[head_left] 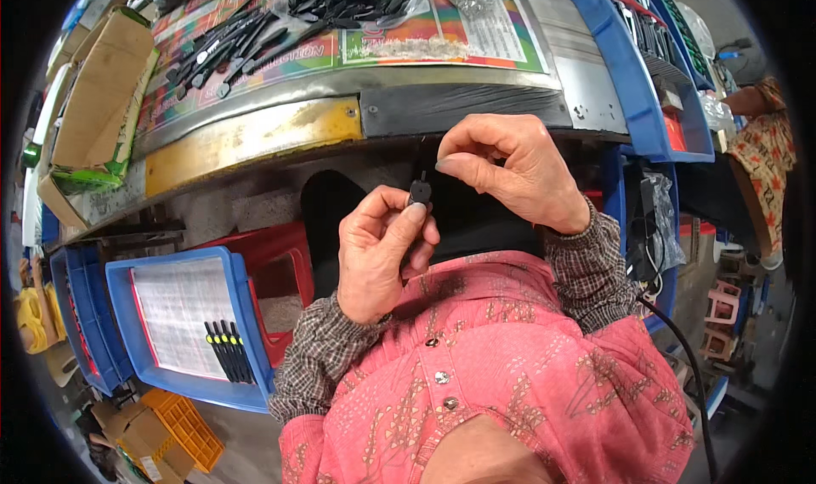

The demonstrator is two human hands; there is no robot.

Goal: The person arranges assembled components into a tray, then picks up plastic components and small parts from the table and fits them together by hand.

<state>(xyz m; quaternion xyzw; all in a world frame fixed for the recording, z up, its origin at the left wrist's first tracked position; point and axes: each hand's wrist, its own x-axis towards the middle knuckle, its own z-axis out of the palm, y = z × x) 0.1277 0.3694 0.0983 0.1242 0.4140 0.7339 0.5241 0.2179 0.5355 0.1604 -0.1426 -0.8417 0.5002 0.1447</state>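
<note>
Cluttered metal-edged table (255,135) above lap. Left hand (378,254) pinches small black plastic clip (419,191) just below table edge; right hand (510,169) pinches a thin, barely visible strand above it. Risk: loose pinch drops clip into lap.

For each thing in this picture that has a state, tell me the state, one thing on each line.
left hand: closed around a small black part, holding it upright
right hand: fingertips pinched just above the part
blue tray: holds a printed sheet and four black tools lying side by side
clear bag: open, full of black pieces
black tools on bench: loose, in a heap
cardboard box: open, lying on its side
</note>
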